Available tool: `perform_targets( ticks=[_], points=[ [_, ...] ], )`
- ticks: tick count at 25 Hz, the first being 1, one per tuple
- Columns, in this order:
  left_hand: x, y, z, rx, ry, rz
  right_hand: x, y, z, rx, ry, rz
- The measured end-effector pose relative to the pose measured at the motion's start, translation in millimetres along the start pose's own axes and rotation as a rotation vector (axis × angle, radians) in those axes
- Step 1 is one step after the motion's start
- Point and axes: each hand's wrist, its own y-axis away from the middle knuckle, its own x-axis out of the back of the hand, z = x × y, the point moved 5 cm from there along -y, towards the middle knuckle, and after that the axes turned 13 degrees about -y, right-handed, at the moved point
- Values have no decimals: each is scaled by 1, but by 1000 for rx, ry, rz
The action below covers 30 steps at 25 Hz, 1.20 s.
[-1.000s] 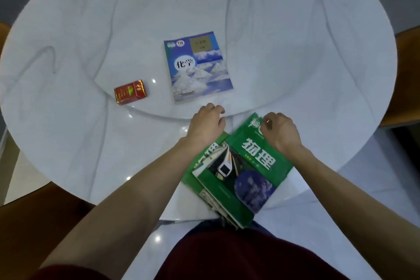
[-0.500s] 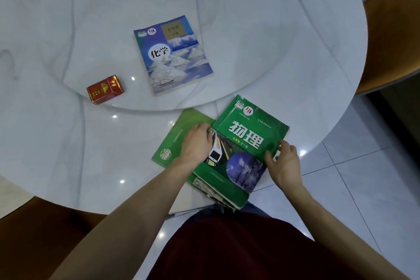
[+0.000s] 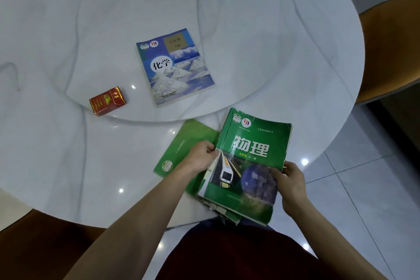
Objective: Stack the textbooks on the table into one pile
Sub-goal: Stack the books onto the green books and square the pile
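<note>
Head view: a round white marble table (image 3: 261,29) carries a raised round turntable (image 3: 113,7) at its middle. On the turntable lie a blue chemistry textbook (image 3: 175,67), flat and face up, and, to its left and apart from it, a red cigarette pack (image 3: 107,100). Near the table's front edge a green physics textbook (image 3: 247,163) lies across a second green textbook (image 3: 179,150), covering its right part; the lower corners of both overhang the table edge above the person's dark red lap (image 3: 238,254). The left hand (image 3: 200,158) has its grip clamped on the physics book's left edge, fingers curled at the spine and resting on the book beneath. The right hand (image 3: 289,179) pinches the same book's right edge, thumb on the cover. Worn, curled page corners show under the physics book's lower edge; how many books lie below it cannot be told. Brown chairs (image 3: 391,52) stand at the right, cut off by the frame, over a pale tiled floor (image 3: 363,166).
</note>
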Motion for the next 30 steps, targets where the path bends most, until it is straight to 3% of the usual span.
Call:
perform_targets(
  ticks=[3, 8, 19, 30],
  points=[
    [2, 6, 0, -30, 60, 33, -4, 7, -28, 85, -23, -44],
    [43, 6, 3, -72, 243, 223, -32, 7, -89, 223, 3, -153],
    [166, -12, 11, -11, 578, 543, -178, -33, -212, 366, 97, -426],
    [242, -90, -17, 168, 630, 676, -300, -92, -256, 451, 216, -430]
  ],
)
